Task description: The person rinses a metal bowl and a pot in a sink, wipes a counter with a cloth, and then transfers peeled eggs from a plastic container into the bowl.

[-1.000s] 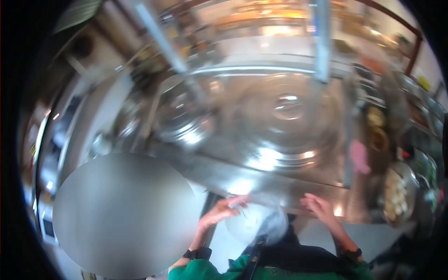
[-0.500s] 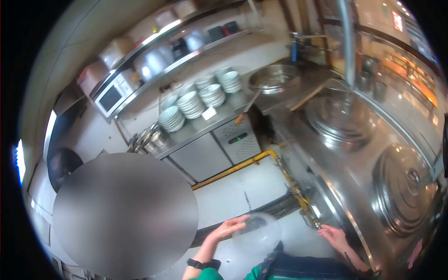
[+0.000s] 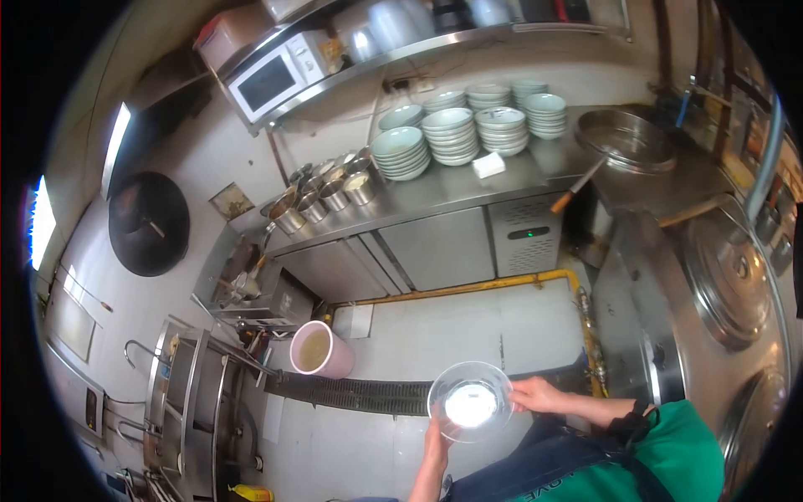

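A clear, round plastic bowl is in front of my body, with a bright glare on its bottom. My left hand grips its lower left rim. On the right side, my right hand pinches the rim, so both hands are closed on the bowl. Some fingers are hidden behind the clear wall. I see nothing inside it apart from the glare. Beneath the bowl are the pale floor and the end of a dark floor grate.
Bowl stacks and metal pots stand on the steel counter. A pink bucket is on the floor. A yellow pipe runs along the counter's base. Right is a stove with lidded pots; left, a metal rack.
My view has swung left. My right hand has left the pipe valve by the stove and now holds the bowl's rim. The bowl, earlier in my left hand alone, is in both hands.
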{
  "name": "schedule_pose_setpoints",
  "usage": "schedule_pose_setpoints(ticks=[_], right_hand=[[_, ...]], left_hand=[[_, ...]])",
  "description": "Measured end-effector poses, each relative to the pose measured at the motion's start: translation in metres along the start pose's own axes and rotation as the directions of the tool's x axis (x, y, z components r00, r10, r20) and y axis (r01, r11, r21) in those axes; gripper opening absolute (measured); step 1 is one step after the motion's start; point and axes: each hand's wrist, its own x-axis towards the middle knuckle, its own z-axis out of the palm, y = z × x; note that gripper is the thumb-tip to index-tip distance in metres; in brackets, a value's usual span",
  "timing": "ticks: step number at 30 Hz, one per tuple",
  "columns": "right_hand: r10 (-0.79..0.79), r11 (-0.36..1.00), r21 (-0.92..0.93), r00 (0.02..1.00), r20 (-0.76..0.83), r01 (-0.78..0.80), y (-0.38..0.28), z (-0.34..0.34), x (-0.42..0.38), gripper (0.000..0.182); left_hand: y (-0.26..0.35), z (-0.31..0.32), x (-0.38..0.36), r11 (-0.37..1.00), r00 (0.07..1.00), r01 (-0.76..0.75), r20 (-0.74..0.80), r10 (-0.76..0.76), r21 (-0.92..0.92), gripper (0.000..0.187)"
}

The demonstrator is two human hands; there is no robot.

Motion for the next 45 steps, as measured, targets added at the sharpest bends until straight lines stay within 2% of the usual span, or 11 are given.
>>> schedule_pose_setpoints(ticks=[2, 5, 7, 8, 14, 31, 39, 41, 42, 44, 45], right_hand=[[0.152, 0.974, 0.167, 0.988, 0.029, -0.154, 0.000, -0.021, 0.056, 0.021], [-0.009, 0.996, 0.094, 1.000, -0.018, 0.011, -0.036, -0.084, 0.141, 0.020], [-0.146, 0.968, 0.184, 0.977, -0.153, 0.173, -0.100, -0.159, 0.223, 0.021], [-0.190, 0.961, 0.169, 0.966, -0.175, 0.220, -0.123, -0.186, 0.251, 0.022], [-0.498, 0.830, 0.083, 0.801, -0.332, 0.551, -0.255, -0.298, 0.405, 0.025], [-0.494, 0.639, -0.017, 0.393, -0.776, 0.769, -0.579, -0.422, 0.684, 0.020], [-0.457, 0.635, -0.005, 0.370, -0.808, 0.773, -0.572, -0.433, 0.760, 0.027], [-0.598, 0.588, -0.194, 0.260, -0.758, 0.785, -0.544, -0.422, 0.762, 0.027], [-0.724, 0.620, -0.340, 0.348, -0.596, 0.707, -0.525, -0.411, 0.744, 0.026], [-0.810, 0.520, -0.247, 0.380, -0.447, 0.818, -0.455, -0.379, 0.733, 0.022], [-0.694, 0.636, -0.678, 0.657, -0.293, 0.369, -0.401, -0.384, 0.726, 0.024]], left_hand=[[0.020, -0.007, 0.017, 0.996, 0.997, -0.072, -0.011, 0.072, -0.047, 0.074], [0.064, -0.013, 0.048, 0.979, 0.980, -0.201, 0.002, 0.201, -0.034, 0.080], [0.063, -0.028, 0.094, 0.934, 0.988, 0.121, -0.134, -0.080, 0.335, 0.077], [-0.027, -0.096, 0.160, 0.926, 0.927, 0.256, -0.343, -0.154, 0.279, 0.061], [0.037, -0.066, 0.182, 0.886, 0.955, 0.275, -0.215, -0.205, 0.374, 0.059], [0.190, -0.150, 0.430, 0.865, 0.969, 0.227, -0.020, -0.244, 0.448, 0.054], [0.244, -0.178, 0.499, 0.832, 0.955, 0.223, 0.060, -0.292, 0.508, 0.051], [0.251, -0.180, 0.512, 0.822, 0.946, 0.221, 0.088, -0.311, 0.526, 0.051], [0.253, -0.181, 0.518, 0.815, 0.942, 0.215, 0.106, -0.319, 0.537, 0.051], [0.260, -0.180, 0.531, 0.794, 0.927, 0.201, 0.152, -0.344, 0.574, 0.050], [0.264, -0.179, 0.539, 0.779, 0.915, 0.185, 0.184, -0.359, 0.599, 0.050]])
